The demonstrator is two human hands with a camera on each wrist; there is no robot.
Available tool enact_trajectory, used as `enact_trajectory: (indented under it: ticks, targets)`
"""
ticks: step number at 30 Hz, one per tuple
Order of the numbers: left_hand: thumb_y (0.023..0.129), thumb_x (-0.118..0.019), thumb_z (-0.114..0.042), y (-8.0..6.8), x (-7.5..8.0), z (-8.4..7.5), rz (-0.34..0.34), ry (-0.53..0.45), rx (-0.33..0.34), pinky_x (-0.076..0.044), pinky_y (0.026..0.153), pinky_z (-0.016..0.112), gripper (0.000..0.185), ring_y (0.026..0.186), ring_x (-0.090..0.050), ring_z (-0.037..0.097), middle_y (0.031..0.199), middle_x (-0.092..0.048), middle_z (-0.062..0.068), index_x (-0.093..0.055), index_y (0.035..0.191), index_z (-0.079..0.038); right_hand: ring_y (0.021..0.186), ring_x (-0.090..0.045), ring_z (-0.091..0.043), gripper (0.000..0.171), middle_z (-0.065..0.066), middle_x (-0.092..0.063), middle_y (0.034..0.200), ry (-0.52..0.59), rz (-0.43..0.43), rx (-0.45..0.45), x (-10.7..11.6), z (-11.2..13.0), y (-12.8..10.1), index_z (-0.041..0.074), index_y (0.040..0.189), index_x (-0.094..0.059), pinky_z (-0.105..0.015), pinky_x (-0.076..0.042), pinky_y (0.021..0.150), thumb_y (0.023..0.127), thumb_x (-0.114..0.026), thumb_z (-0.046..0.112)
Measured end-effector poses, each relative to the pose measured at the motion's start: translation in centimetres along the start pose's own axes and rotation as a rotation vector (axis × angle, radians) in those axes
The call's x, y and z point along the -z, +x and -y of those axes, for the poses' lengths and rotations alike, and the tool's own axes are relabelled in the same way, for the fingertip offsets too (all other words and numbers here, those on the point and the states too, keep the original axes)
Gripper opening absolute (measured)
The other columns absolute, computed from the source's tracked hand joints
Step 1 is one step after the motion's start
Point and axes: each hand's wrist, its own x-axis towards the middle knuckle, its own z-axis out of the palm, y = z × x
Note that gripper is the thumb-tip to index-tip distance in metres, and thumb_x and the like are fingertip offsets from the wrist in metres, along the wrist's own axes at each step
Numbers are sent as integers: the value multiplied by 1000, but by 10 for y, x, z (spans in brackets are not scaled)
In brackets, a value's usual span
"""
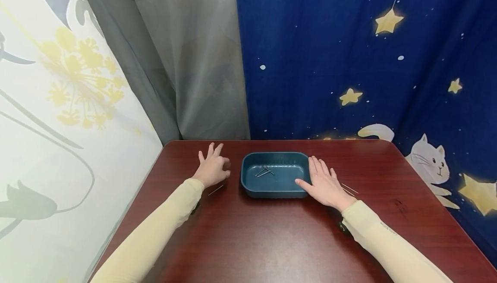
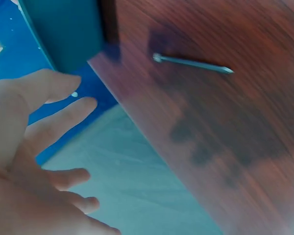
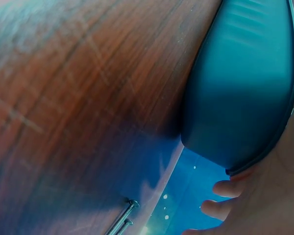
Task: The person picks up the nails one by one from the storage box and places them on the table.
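Note:
A blue rectangular plastic container (image 1: 275, 193) stands on the table, with a few screws (image 1: 265, 171) lying crossed inside it. Left of it hovers my left hand (image 1: 211, 168), fingers spread and nothing visible between them. Beneath that hand a single screw (image 2: 193, 63) lies on the tabletop, apart from the fingers. My right hand (image 1: 326, 186) rests against the container's right rim, its fingers extended and the thumb over the edge. Beyond this hand, two metal screws (image 3: 123, 219) lie side by side on the table, partly cut off in the right wrist view.
The reddish-brown wooden table (image 1: 272, 240) ends at a back edge just behind the container. A grey curtain (image 1: 202, 58) and a blue star-patterned curtain (image 1: 310, 58) hang behind it. A pale floral curtain (image 1: 77, 145) borders the left side.

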Motion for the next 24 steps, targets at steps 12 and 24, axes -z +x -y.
enact_trajectory:
  ticks: [12, 24]
  targets:
    - [87, -80, -32, 22, 1, -41, -107, -10, -91, -11, 107, 78, 20, 149, -11, 42, 159, -30, 17, -81, 104, -22, 149, -13, -45, 100, -23, -16, 164, 3, 5, -3, 0, 0, 1, -3, 159, -13, -73, -15, 109, 96, -52, 65]
    - [84, -83, -37, 50, -31, -86, -10, 108, -91, -7, 107, 78, 15, 151, 3, 44, 165, -21, 14, -83, 98, -30, 149, -12, -45, 100, -23, -14, 165, -5, 16, -3, 2, 2, -1, -3, 159, -13, -73, -14, 109, 96, -50, 65]
